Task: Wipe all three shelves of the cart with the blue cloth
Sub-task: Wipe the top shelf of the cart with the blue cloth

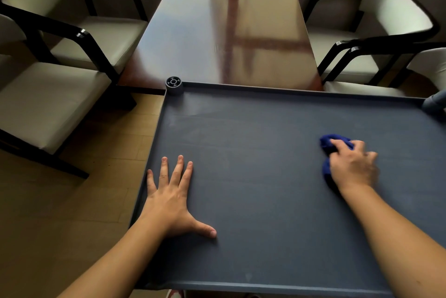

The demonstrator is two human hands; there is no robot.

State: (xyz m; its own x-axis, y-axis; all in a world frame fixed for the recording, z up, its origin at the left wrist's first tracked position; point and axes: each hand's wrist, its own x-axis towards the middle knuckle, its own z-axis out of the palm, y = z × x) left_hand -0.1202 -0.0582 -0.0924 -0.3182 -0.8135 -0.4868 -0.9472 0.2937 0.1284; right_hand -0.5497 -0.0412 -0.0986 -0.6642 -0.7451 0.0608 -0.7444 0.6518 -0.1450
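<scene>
The right hand (pixel 351 167) holds the bunched blue cloth (pixel 331 144) on the top shelf (pixel 265 177); the left hand (pixel 172 197) lies flat, fingers spread wide

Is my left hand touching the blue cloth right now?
Apart. The head view shows the left hand flat on the top shelf near its left edge, with bare shelf between it and the blue cloth under the right hand.

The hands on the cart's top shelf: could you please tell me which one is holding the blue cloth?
The right hand holds the blue cloth, bunched under its fingers. The left hand lies flat and empty.
</scene>
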